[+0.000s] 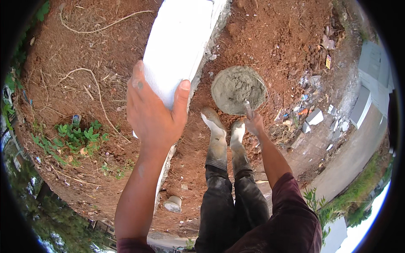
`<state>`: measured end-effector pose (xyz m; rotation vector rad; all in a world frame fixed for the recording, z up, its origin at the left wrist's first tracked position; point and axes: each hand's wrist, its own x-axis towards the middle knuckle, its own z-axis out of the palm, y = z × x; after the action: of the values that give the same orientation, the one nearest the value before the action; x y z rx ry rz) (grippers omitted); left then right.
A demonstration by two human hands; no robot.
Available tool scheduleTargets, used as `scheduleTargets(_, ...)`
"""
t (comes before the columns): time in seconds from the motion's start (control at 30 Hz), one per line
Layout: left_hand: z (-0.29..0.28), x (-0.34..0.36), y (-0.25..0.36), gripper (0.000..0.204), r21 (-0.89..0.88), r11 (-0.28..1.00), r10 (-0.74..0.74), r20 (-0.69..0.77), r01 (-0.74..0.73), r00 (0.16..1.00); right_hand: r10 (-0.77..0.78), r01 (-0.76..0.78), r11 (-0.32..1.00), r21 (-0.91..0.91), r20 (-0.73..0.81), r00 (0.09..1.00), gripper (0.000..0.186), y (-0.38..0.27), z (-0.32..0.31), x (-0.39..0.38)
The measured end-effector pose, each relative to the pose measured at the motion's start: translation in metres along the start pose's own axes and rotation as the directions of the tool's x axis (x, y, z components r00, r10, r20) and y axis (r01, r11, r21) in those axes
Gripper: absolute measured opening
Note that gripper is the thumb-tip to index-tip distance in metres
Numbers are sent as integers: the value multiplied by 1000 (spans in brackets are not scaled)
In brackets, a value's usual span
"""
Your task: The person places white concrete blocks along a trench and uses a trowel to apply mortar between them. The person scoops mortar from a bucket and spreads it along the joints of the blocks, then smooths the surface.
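left hand (156, 116) spread over white block (179, 46), can't tell if gripping | block's left of the mortar (230, 90) | right hand (254, 125) clenched on tool (247, 106) | I'd guess stiff, chippy, lightish; grab its long sides

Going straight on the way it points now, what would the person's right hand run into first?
Probably the grey mortar just ahead: the right hand holds a tool whose far end seems to reach it, though depth is hard to judge.
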<state>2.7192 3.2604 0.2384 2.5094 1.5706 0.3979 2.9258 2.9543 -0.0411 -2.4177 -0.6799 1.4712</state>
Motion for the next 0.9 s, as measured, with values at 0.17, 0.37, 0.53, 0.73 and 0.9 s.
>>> scheduleTargets(0.17, 3, 5, 7, 81, -52, 999, 6, 23, -5, 1000, -2, 8, 990, 141, -47, 999, 39, 29, 10, 11)
scheduleTargets(0.37, 1, 0, 2, 79, 11, 1000, 13, 20, -13, 1000, 18, -20, 992, 128, 17, 1000, 35, -2, -5, -26)
scheduleTargets(0.53, 0, 1, 2, 78, -58, 998, 15, 13, -14, 1000, 17, -16, 1000, 23, -26, 1000, 33, 0, -11, -32)
scheduleTargets(0.73, 1, 3, 2, 78, -96, 995, -10, 22, 13, 1000, 59, -59, 998, 20, -10, 998, 34, 9, -22, -48)
scheduleTargets(0.9, -2, 1, 3, 78, -130, 987, -91, 36, 95, 995, -21, 17, 997, -73, -56, 998, 35, 1, -41, -78)
